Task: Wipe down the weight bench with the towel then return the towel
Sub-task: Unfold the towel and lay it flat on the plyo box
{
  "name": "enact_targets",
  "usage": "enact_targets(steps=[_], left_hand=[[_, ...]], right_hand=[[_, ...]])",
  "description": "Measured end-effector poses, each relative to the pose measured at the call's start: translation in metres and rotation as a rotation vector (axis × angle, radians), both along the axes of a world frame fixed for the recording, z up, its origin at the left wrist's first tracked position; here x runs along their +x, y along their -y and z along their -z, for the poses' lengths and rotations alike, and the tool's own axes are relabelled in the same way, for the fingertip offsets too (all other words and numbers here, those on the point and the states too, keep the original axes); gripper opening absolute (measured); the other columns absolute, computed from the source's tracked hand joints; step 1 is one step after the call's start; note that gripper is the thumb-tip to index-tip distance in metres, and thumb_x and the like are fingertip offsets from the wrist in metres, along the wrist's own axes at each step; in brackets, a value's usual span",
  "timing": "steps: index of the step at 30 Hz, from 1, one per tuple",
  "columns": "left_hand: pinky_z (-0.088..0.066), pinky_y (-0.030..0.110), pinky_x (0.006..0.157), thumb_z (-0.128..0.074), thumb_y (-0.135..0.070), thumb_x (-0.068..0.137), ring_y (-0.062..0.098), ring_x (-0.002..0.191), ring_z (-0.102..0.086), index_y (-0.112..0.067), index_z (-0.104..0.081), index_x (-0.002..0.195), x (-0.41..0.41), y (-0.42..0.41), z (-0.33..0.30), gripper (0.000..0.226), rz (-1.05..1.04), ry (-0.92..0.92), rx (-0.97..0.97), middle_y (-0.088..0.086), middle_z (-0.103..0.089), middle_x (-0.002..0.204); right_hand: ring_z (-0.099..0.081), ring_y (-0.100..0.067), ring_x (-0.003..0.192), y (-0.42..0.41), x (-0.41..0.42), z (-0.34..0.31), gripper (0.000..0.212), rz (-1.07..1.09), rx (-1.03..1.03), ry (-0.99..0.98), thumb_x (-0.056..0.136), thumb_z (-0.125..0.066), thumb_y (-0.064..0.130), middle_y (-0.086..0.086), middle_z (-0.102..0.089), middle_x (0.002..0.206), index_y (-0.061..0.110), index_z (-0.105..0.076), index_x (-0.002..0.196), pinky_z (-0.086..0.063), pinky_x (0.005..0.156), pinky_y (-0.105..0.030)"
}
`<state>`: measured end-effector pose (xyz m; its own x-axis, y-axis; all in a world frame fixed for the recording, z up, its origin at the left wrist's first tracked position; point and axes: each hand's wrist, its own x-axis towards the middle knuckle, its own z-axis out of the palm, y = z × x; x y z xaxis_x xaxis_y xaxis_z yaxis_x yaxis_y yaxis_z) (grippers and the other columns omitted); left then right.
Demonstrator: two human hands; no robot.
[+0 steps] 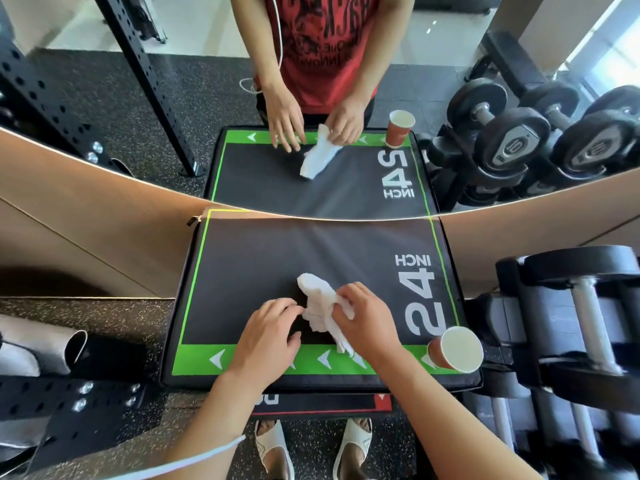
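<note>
On the padded black-and-green "24 INCH" plyo box [263,258], mid-surface: crumpled white towel [320,303]. Right hand [367,320] grips the towel's right side, fingers curled into the cloth. Left hand [268,336] rests flat just left of the towel, fingers relaxed, fingertips touching it. Red paper cup [455,348] stands at the box's near right corner.

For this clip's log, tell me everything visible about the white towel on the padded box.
The white terry-cloth towel is small, soft and crumpled into an uneven bunch, not spread flat. It lies on the black top of the padded box, near its green arrow-marked front edge. The right hand grips its right side, fingers curled into the folds, one end trailing below. The left hand touches its left edge with its fingertips. The wall mirror behind repeats it.
</note>
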<state>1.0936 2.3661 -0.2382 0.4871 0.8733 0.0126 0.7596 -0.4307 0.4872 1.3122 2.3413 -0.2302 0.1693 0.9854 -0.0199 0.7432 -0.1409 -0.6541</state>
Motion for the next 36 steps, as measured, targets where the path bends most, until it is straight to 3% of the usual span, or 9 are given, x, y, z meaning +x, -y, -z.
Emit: enact_targets(steps=[4,8,13,16,19,22,29,33,36], left_hand=[[-0.050,0.036,0.100,-0.075,-0.019,0.086,0.016,0.122,-0.055,-0.021,-0.067,0.128,0.023,-0.001,-0.005,0.044,0.059,0.030,0.000,-0.010,-0.060,0.130],[-0.051,0.035,0.097,-0.073,-0.019,0.086,0.016,0.119,-0.056,-0.026,-0.065,0.127,0.044,-0.004,-0.002,0.043,0.120,0.002,-0.020,-0.013,-0.058,0.129],[-0.054,0.034,0.087,-0.074,-0.016,0.087,0.017,0.114,-0.057,-0.026,-0.060,0.129,0.059,-0.007,0.003,0.045,0.123,-0.042,-0.038,-0.010,-0.051,0.131],[-0.056,0.034,0.080,-0.074,-0.016,0.088,0.019,0.111,-0.058,-0.024,-0.061,0.126,0.064,-0.008,0.006,0.041,0.083,-0.041,-0.032,-0.007,-0.048,0.133],[-0.056,0.031,0.071,-0.077,-0.014,0.087,0.020,0.107,-0.062,-0.020,-0.065,0.114,0.068,-0.008,0.008,0.030,0.039,0.014,-0.035,-0.007,-0.048,0.134],[-0.056,0.031,0.071,-0.075,-0.011,0.088,0.018,0.103,-0.063,-0.018,-0.067,0.110,0.070,-0.008,0.008,0.024,0.023,0.066,-0.050,-0.008,-0.048,0.137],[-0.057,0.034,0.076,-0.070,0.003,0.085,0.014,0.095,-0.062,-0.015,-0.067,0.102,0.053,-0.011,0.012,0.025,0.000,0.171,0.014,-0.012,-0.058,0.111],[-0.056,0.031,0.079,-0.079,-0.009,0.081,0.012,0.109,-0.060,-0.026,-0.057,0.125,0.049,-0.009,0.001,0.052,0.029,0.198,-0.019,-0.015,-0.053,0.124],[-0.057,0.032,0.079,-0.082,-0.024,0.085,0.011,0.113,-0.060,-0.028,-0.050,0.139,0.050,-0.006,0.001,0.063,0.032,0.233,-0.042,-0.015,-0.051,0.132]], right_hand=[[-0.063,-0.013,0.082,-0.003,0.035,-0.003,0.009,0.171,-0.094,-0.081,0.091,-0.067,0.020,0.013,-0.066,0.091,0.022,-0.067,0.100,-0.054,0.074,-0.036],[-0.065,-0.017,0.083,0.006,0.063,0.002,0.015,0.267,-0.233,-0.097,0.090,-0.064,0.016,0.012,-0.066,0.089,0.029,-0.061,0.097,-0.046,0.068,-0.031],[-0.062,-0.020,0.088,0.022,0.069,0.007,0.034,0.183,-0.061,0.034,0.084,-0.062,0.001,0.008,-0.055,0.105,0.020,-0.065,0.112,-0.054,0.071,-0.038],[-0.058,-0.018,0.095,0.027,0.055,0.008,0.027,0.039,0.009,0.102,0.086,-0.073,0.019,0.008,-0.056,0.108,0.019,-0.068,0.112,-0.054,0.071,-0.037],[-0.056,-0.018,0.106,0.027,0.033,0.015,0.039,-0.067,-0.054,0.141,0.089,-0.072,0.041,0.006,-0.058,0.114,0.018,-0.065,0.120,-0.054,0.078,-0.035],[-0.052,-0.019,0.114,0.021,0.023,0.022,0.045,-0.046,-0.145,0.152,0.094,-0.068,0.042,0.002,-0.056,0.120,0.015,-0.059,0.129,-0.053,0.081,-0.036],[-0.062,-0.018,0.081,0.013,0.033,0.010,0.014,-0.051,-0.107,-0.018,0.098,-0.063,0.027,0.007,-0.064,0.093,0.017,-0.074,0.098,-0.052,0.072,-0.039],[-0.056,-0.017,0.074,0.012,0.034,-0.007,0.009,-0.067,-0.109,-0.094,0.090,-0.061,0.020,0.006,-0.059,0.083,0.014,-0.063,0.084,-0.051,0.071,-0.043],[-0.051,-0.019,0.069,0.013,0.026,-0.021,0.022,-0.068,-0.111,-0.207,0.084,-0.054,0.035,0.004,-0.055,0.075,0.014,-0.053,0.076,-0.046,0.068,-0.042]])
